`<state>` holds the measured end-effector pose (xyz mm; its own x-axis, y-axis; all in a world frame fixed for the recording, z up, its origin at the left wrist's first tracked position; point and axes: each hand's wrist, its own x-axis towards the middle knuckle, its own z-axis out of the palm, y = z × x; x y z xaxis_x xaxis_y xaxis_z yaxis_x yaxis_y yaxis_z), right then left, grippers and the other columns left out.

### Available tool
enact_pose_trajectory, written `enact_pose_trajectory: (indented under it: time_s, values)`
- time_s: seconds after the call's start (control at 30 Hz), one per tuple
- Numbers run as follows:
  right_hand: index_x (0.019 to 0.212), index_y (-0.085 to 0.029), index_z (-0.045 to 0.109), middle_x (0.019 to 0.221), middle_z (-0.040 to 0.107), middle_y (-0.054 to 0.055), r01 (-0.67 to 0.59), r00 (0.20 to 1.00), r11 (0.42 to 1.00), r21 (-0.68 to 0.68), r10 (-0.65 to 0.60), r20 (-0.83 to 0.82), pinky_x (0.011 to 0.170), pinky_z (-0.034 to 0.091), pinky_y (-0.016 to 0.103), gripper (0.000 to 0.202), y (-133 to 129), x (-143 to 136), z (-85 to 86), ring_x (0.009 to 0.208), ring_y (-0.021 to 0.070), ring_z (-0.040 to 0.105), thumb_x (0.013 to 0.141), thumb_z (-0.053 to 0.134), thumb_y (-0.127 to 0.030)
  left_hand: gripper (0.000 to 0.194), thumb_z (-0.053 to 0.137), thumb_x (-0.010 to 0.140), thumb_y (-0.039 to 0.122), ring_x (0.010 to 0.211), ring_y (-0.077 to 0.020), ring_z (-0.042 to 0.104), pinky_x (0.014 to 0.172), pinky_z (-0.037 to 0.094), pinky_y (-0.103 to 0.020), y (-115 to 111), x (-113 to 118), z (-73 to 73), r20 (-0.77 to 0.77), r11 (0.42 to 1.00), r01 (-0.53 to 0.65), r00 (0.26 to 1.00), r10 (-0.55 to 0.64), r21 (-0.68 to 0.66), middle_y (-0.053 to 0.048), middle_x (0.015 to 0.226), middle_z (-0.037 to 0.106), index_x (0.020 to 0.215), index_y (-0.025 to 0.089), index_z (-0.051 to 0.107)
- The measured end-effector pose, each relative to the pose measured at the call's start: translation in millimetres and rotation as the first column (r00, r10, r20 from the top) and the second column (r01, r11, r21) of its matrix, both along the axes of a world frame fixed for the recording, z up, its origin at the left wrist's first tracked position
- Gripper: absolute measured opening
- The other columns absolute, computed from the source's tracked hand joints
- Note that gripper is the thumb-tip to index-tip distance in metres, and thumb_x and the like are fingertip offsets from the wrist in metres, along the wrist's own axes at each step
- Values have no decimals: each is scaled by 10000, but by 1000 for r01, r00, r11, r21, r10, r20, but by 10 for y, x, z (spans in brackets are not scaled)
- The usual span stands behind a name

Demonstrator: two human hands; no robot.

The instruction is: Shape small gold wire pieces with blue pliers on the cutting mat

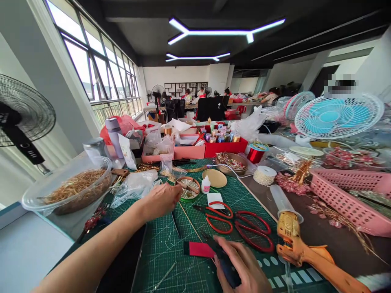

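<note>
My left hand (165, 198) is closed, fingertips pinched together beside a round divided dish (190, 198) of white and gold beads. A thin gold wire (190, 219) runs from under those fingers down to dark-handled pliers (225, 260). My right hand (244, 266) is wrapped around the pliers, whose jaws point up and left, by the wire. Beneath them lies a red strip with a black end (200, 249). Tweezers (176, 224) rest below my left hand. Red-handled cutters (219, 221) and red-handled scissors (255, 232) lie ahead of my right hand.
A green cutting mat (165, 252) covers the work surface. An orange glue gun (293, 240) stands at the right, near a pink basket (351, 203). A white bottle (205, 185) is behind the cutters. At left sits a clear bowl of straw-like stems (106, 162).
</note>
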<state>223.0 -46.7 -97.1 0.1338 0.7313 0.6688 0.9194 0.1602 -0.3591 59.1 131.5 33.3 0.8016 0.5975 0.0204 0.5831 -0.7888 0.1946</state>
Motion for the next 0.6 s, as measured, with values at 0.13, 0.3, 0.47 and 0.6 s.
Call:
enact_pose_trajectory:
  time_s: [0.13, 0.3, 0.47, 0.6]
  values:
    - [1206, -225, 470, 935, 619, 81, -31, 1000, 999, -33, 31, 4, 695, 527, 342, 378, -27, -7, 28, 836, 216, 598, 838, 525, -290, 206, 431, 632, 15, 552, -115, 495, 509, 310, -224, -183, -227, -50, -105, 996, 45, 993, -52, -74, 31, 605, 548, 703, 194, 506]
    - [1233, -228, 452, 945, 624, 87, -32, 999, 998, -45, 32, 1, 684, 534, 351, 413, -48, 2, 81, 834, 223, 603, 829, 525, -278, 205, 360, 731, 23, 557, -112, 445, 514, 294, -234, -362, -349, -179, -135, 996, 38, 990, -49, -80, 5, 651, 524, 695, 185, 480]
    - [1229, -223, 457, 942, 619, 85, -18, 1000, 999, -39, 18, -17, 695, 524, 348, 412, -48, -20, 94, 835, 221, 606, 825, 529, -259, 196, 351, 764, 36, 596, -117, 448, 533, 300, -234, -366, -357, -265, -108, 994, 79, 990, -87, -81, 12, 666, 514, 722, 192, 462]
    - [1222, -226, 464, 942, 617, 82, -13, 999, 999, -35, 11, -34, 701, 512, 349, 401, -42, -54, 96, 832, 221, 600, 827, 530, -262, 238, 351, 750, -14, 662, -122, 481, 574, 329, -221, -345, -366, -238, -81, 971, 207, 973, -218, -124, 19, 693, 552, 760, 200, 454]
